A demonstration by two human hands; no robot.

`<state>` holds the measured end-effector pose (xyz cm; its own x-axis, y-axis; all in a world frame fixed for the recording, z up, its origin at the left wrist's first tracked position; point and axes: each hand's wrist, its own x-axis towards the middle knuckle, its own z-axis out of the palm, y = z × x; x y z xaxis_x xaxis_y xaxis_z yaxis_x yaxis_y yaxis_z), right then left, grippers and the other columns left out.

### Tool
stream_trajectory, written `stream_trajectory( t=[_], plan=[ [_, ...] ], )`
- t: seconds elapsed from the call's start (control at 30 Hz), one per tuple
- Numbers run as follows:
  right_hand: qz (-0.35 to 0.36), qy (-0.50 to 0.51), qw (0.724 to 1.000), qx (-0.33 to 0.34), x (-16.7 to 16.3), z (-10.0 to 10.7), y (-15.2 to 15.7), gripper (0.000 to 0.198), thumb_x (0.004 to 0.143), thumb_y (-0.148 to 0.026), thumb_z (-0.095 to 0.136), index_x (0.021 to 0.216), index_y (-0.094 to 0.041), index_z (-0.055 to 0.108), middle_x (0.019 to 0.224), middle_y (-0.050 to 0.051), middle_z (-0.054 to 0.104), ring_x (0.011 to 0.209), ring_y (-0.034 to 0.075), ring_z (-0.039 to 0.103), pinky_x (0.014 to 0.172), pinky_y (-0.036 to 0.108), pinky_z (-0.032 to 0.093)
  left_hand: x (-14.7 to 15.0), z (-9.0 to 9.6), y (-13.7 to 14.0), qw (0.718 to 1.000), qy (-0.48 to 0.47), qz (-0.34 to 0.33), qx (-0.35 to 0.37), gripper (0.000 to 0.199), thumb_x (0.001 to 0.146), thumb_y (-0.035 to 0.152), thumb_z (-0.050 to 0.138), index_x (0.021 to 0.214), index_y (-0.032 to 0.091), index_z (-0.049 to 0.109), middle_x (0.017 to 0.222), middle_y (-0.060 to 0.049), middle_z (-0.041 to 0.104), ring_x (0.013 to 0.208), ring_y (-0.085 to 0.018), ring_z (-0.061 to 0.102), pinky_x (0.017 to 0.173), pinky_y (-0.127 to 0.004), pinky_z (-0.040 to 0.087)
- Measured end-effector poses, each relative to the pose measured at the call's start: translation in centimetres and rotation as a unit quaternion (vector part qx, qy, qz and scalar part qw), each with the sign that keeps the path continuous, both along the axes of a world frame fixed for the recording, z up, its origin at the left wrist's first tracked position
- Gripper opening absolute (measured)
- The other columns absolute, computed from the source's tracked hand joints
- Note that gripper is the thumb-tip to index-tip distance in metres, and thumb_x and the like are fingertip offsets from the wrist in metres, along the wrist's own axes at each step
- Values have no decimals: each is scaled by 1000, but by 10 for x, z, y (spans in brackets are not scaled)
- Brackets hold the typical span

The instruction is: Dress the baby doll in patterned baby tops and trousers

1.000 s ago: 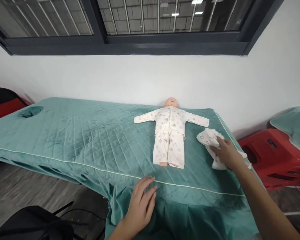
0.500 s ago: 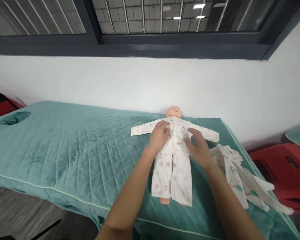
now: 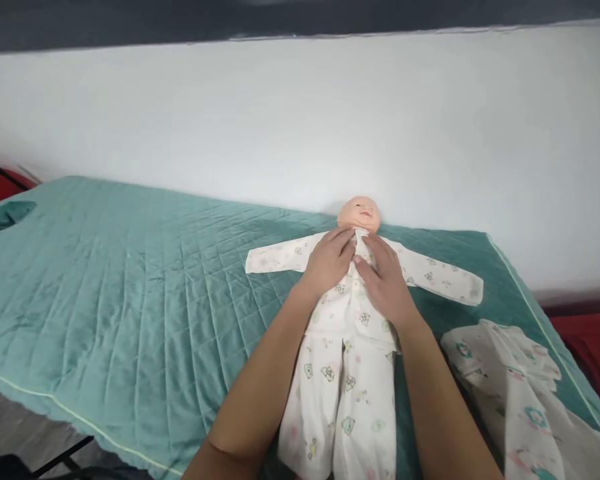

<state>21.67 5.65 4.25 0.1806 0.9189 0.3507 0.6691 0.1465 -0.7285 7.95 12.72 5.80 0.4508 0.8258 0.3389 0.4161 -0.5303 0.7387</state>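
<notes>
A baby doll (image 3: 361, 212) lies on its back, head toward the wall. It wears a white long-sleeved baby shirt (image 3: 443, 277) with small animal prints, sleeves spread to both sides, and matching trousers (image 3: 365, 407). My left hand (image 3: 331, 262) rests on the left of the shirt's chest, fingers laid over the cloth near the front opening. Just below the neck, my right hand (image 3: 384, 280) touches the other side of the opening, its thumb apart from the fingers. Both hands look open, though some fingertips are hidden against the cloth. The trouser hems run toward the lower picture edge.
A green quilted cover (image 3: 145, 287) with a hole at its far left end spreads over the bed. More printed baby clothes (image 3: 520, 387) lie crumpled at the right. Behind stands a white wall (image 3: 230, 127); a red object (image 3: 587, 353) is beyond the right edge.
My view has tilted down and come closer to the doll. Both hands have moved up the shirt toward the neck and nearer each other.
</notes>
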Motion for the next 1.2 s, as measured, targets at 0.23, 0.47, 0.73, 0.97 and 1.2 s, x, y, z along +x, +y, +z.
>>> stream_trajectory(
  t=[0.23,0.47,0.73,0.97,1.2],
  plan=[
    [-20,-10,999,-24,9,2,16,40,94,-55,50,124,-30,60,136,7,57,130,30,47,114,54,29,-1,-4,3,1000,2,-2,-10,40,100,28,40,132,22,62,147,-5,56,140,-21,47,120,-39,36],
    [3,-1,1000,-24,16,4,22,39,95,-54,48,122,-31,64,138,4,58,130,29,48,115,51,28,0,-5,5,1000,-8,-17,-8,42,99,27,39,134,23,62,147,-4,56,140,-21,45,122,-40,33],
    [26,-8,999,-28,19,2,21,45,97,-56,46,131,-31,62,145,3,54,138,28,41,119,53,25,0,-5,3,998,-54,-10,-10,36,97,26,45,124,26,68,139,-3,61,136,-19,50,120,-39,36],
    [39,42,998,37,14,-5,-6,45,98,-49,49,137,-29,58,154,5,46,145,22,38,122,45,28,-5,-4,-13,998,-69,10,-6,27,96,26,49,110,23,72,140,-5,60,134,-21,51,119,-40,37],
    [21,51,997,62,0,-12,-36,36,99,-43,51,132,-31,60,155,3,44,145,23,37,122,48,28,-11,-6,-18,996,-83,-5,-6,24,96,28,51,106,23,72,138,-5,62,133,-21,52,118,-40,37]
  ],
)
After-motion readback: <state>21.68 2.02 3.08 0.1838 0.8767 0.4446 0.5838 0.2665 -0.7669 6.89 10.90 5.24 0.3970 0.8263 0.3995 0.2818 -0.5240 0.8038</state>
